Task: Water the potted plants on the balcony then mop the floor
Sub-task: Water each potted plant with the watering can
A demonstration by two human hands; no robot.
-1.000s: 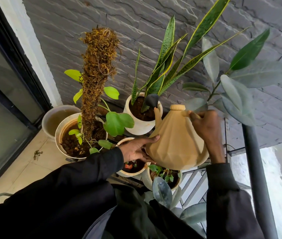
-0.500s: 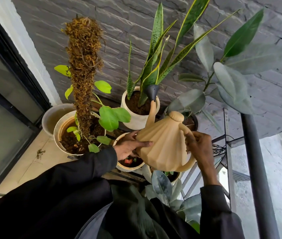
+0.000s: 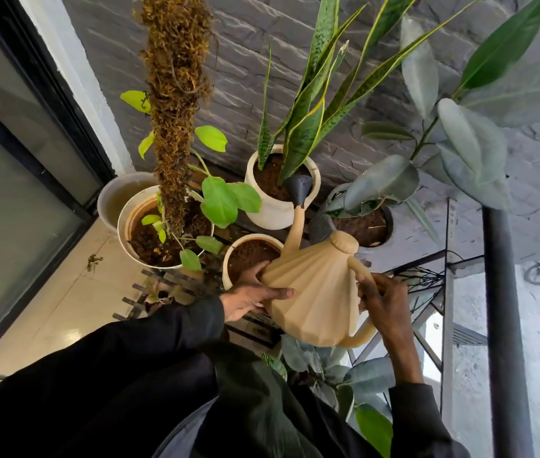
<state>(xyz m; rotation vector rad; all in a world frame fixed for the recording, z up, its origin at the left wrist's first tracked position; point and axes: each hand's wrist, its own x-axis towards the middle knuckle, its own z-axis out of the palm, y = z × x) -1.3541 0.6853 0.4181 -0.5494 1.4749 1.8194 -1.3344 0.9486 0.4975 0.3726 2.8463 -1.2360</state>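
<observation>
A beige ribbed watering can (image 3: pixel 315 292) is held over the pots, its black rose head (image 3: pixel 299 190) above the rim of the white snake-plant pot (image 3: pixel 273 209). My right hand (image 3: pixel 384 305) grips the can's handle. My left hand (image 3: pixel 249 295) supports the can's left side and underside. Below the can sits a small cream pot of bare soil (image 3: pixel 245 256). To the left stands a white pot with a moss pole and green leaves (image 3: pixel 149 233). A dark pot with a rubber plant (image 3: pixel 366 226) is at the right.
An empty white bucket (image 3: pixel 113 196) stands by the black sliding-door frame (image 3: pixel 30 104). A grey brick wall (image 3: pixel 239 67) rises behind the pots. A dark railing post (image 3: pixel 503 309) runs down the right. Beige floor tiles (image 3: pixel 57 309) lie at the left.
The can has dropped lower and levelled out, its spout still at the snake-plant pot. My right hand has slid from the top of the can down the handle. The view has tilted down.
</observation>
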